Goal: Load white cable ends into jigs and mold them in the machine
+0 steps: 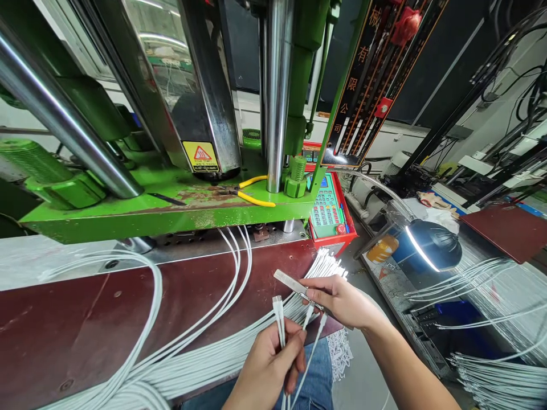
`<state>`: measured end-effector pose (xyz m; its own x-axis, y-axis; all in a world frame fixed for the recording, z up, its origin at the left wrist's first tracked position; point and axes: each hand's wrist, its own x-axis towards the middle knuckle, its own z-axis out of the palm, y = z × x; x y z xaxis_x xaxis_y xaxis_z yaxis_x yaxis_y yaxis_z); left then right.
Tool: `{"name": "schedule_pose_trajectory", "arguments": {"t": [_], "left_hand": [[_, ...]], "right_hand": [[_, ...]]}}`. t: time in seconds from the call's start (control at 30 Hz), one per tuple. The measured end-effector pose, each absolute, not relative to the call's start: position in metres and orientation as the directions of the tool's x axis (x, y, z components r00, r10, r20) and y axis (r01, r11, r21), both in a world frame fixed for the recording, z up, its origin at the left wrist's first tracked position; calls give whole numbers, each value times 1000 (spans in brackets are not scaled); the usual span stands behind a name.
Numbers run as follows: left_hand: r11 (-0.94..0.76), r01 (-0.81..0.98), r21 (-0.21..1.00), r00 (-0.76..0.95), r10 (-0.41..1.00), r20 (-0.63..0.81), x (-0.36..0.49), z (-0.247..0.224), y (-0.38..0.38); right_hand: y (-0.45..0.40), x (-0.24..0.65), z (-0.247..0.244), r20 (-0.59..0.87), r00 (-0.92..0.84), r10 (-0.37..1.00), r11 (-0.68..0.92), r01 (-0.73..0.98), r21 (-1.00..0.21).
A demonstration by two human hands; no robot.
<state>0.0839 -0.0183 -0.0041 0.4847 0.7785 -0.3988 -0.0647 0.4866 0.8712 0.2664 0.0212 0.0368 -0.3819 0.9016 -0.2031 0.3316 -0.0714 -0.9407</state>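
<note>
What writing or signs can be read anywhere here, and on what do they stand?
"械", "有", "限", "公", "司": gold characters down the dark signboard, top cut off.
Yellow warning sticker on the steel guard: a red triangle sign; its small print is too blurred to read.
Red keypad: key labels too small to read.
White cables in the left hand and right hand: no writing visible.

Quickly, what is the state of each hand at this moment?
Left hand: closed on thin white cables with moulded connector ends.
Right hand: closed, pinching a flat grey metal strip; more white cable ends hang under it.
</note>
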Motion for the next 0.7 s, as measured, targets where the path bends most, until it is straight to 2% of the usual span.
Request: {"name": "schedule_pose_trajectory", "arguments": {"t": [0.27,0.7], "left_hand": [[529,19,848,462,748,-477,82,-6,-11],[503,-25,864,474,767,-433,84,-7,-12]], "right_hand": [[24,260,32,-207,-396,894,-106,263,-959],[26,256,35,-201,-404,893,-101,256,-961]]}}
